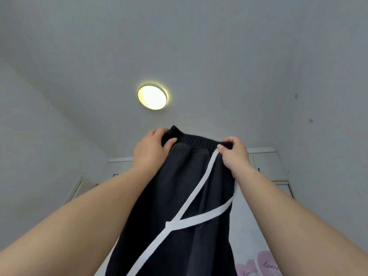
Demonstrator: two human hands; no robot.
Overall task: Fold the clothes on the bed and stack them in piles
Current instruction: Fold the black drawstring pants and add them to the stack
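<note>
A: What have the hands got hold of?

B: Both grip the elastic waistband point(196, 140) of a pair of dark trousers point(179, 206). The left hand point(150, 148) pinches the waistband's end at about 9 o'clock of the band, thumb on the near side, fingers curled over the top edge. The right hand point(233, 154) clamps the other end at about 3 o'clock, fingers folded tight round the fabric, thumb pressed against it.

A: So neither hand is slack?

B: No, both are closed on cloth, with the waistband stretched fairly straight between them.

A: And the trousers themselves?

B: Held up in the air at arm's length, hanging down from the hands toward 6 o'clock and running off the bottom edge. A white stripe point(187, 208) starts at the right hand and slants down toward 7 o'clock; a second white band crosses it low down, coming in from 3 o'clock.

A: What lies beyond?

B: A round ceiling lamp point(152, 97), lit, at 12 o'clock above the hands. White cupboard doors point(266, 166) show behind the wrists at 3 o'clock. At 5 o'clock, low in the view, a pale fabric with pink hearts and script lettering point(264, 263), partly hidden by the trousers.
</note>
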